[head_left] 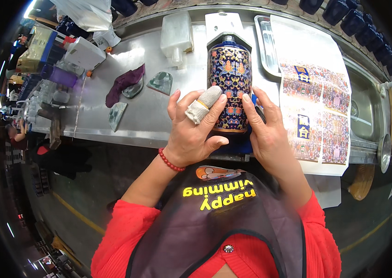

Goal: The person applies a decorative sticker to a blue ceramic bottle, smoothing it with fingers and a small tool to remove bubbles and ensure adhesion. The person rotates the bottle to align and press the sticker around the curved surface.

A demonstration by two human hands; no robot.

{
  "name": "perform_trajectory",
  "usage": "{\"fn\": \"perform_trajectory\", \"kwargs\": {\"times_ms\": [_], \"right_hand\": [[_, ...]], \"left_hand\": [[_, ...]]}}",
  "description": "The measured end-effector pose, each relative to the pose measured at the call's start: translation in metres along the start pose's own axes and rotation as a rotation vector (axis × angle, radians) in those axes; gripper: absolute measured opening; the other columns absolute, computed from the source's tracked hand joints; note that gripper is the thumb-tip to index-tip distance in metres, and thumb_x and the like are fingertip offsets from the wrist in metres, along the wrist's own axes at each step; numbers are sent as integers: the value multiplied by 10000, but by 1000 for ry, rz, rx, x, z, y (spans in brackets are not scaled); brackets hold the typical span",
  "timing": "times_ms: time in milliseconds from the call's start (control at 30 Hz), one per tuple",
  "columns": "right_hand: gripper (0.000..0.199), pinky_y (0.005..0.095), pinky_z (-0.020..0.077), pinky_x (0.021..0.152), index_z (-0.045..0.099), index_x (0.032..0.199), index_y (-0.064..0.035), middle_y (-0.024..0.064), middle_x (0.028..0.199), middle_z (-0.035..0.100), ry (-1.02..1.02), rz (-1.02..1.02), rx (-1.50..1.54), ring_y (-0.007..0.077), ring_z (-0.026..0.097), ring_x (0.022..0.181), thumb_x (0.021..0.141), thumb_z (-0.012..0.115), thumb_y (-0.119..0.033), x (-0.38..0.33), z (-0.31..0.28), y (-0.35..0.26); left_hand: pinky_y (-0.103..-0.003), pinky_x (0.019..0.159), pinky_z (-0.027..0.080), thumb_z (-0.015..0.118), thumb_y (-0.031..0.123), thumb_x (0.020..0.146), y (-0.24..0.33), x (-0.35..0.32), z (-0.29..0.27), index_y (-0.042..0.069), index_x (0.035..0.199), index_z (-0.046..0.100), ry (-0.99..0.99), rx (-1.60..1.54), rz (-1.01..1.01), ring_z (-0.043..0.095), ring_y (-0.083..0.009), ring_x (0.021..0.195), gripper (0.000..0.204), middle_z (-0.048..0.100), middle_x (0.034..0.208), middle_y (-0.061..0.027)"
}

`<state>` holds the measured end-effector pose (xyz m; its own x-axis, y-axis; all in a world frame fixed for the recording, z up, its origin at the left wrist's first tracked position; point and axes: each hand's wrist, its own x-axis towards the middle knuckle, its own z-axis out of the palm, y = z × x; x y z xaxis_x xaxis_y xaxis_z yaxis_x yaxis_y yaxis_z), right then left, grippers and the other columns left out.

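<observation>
A dark blue bottle (pixel 230 69) covered in a colourful floral pattern lies on the metal worktop, its neck pointing away from me. My left hand (pixel 194 123) rests on its left side with fingers stretched out and the thumb apart. A grey cloth sleeve with a yellow band (pixel 203 104) covers one left finger. My right hand (pixel 268 132) lies along the bottle's right edge, fingers extended and the index fingertip touching the pattern. Part of the bottle's lower right side is hidden by that hand. Right of it lies a sheet of printed floral transfers (pixel 315 118).
Left of the bottle are a clear block-shaped container (pixel 176 39), a purple cloth (pixel 124 85) and green scraper-like pieces (pixel 161 83). A metal tray (pixel 266 41) sits partly under the sheet. A sink (pixel 365 109) is at far right. Dark blue vessels (pixel 353 21) line the back.
</observation>
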<state>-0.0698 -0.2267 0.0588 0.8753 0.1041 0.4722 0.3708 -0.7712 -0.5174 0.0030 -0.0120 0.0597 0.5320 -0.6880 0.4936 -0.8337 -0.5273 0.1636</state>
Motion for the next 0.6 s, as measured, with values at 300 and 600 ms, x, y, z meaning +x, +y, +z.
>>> {"fn": "perform_trajectory", "kwargs": {"times_ms": [300,600], "right_hand": [[755,485,443,1065,559,1481,-133,231,1510,435,-42,-12,-24,417,511,1280,769,618,112,-20,7,2],[742,491,444,1064,578,1472,-170,238,1496,446,-51,11,-66,417,518,1261,784,608,105,-25,9,6]], "left_hand": [[-560,1195,149,395,683,1004,9,-17,5,79,1435,609,31,-69,-38,451,-282,1302,773,613,1402,-79],[-560,1188,164,417,660,1009,12,-20,11,86,1430,613,59,-50,-30,459,-285,1296,738,607,1413,-84]]}}
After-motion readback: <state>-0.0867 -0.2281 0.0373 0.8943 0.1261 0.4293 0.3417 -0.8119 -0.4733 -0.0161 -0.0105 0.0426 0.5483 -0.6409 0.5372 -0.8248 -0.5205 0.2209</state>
